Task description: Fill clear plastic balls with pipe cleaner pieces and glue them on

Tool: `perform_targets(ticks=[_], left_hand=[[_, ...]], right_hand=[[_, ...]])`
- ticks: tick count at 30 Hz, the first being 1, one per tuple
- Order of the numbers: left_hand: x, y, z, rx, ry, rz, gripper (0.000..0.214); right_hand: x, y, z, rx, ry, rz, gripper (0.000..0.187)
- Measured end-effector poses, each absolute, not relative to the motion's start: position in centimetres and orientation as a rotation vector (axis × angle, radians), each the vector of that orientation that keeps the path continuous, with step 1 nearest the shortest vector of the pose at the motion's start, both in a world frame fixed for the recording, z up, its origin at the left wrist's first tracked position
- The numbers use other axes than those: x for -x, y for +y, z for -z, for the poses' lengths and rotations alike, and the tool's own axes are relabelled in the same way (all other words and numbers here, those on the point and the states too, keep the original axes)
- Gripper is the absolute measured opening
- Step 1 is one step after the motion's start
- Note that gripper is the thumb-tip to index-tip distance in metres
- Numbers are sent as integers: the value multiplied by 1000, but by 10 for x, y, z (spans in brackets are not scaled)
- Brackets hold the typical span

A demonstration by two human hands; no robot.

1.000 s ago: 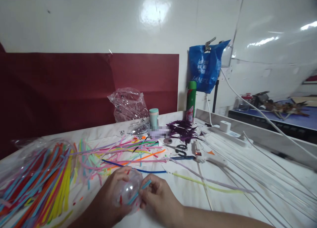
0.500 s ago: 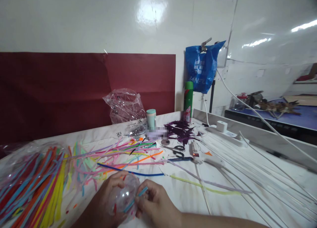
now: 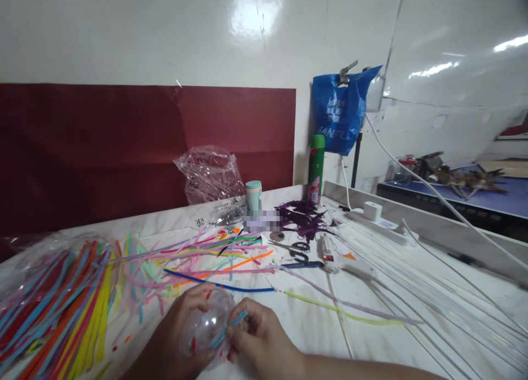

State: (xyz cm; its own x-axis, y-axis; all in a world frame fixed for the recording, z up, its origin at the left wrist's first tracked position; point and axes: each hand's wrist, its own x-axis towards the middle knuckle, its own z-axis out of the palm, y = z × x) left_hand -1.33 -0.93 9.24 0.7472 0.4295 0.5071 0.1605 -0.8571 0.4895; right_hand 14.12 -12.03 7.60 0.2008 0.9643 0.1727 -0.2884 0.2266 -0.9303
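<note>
My left hand (image 3: 175, 336) wraps around a clear plastic ball (image 3: 206, 328) with small red and blue bits inside, low in the view. My right hand (image 3: 264, 341) pinches a short light-blue strip (image 3: 233, 324) against the ball's right side. Both hands rest just above the white marble table (image 3: 313, 325). A spread of coloured strips (image 3: 206, 256) lies right behind them.
A clear bag of coloured strips (image 3: 53, 297) lies at left. Scissors (image 3: 295, 249), a glue gun (image 3: 330, 256), purple scraps (image 3: 303, 215), a teal cup (image 3: 253, 196) and a green spray can (image 3: 316, 168) stand further back. White rods (image 3: 412, 275) cover the right side.
The view shifted slightly. Both hands stay on the ball, and the blue strip stays pressed against it in nearly the same spot.
</note>
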Motion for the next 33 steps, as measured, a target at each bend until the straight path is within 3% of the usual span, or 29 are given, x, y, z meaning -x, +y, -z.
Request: perform_targets(ticks=[20, 33], left_hand=[[10, -13, -92, -2625, 393, -978, 37], [6, -15, -97, -2694, 379, -1090, 45]], right_hand=[[-141, -119, -69, 880, -954, -1090, 38], [-141, -121, -74, 917, -971, -1080, 31]])
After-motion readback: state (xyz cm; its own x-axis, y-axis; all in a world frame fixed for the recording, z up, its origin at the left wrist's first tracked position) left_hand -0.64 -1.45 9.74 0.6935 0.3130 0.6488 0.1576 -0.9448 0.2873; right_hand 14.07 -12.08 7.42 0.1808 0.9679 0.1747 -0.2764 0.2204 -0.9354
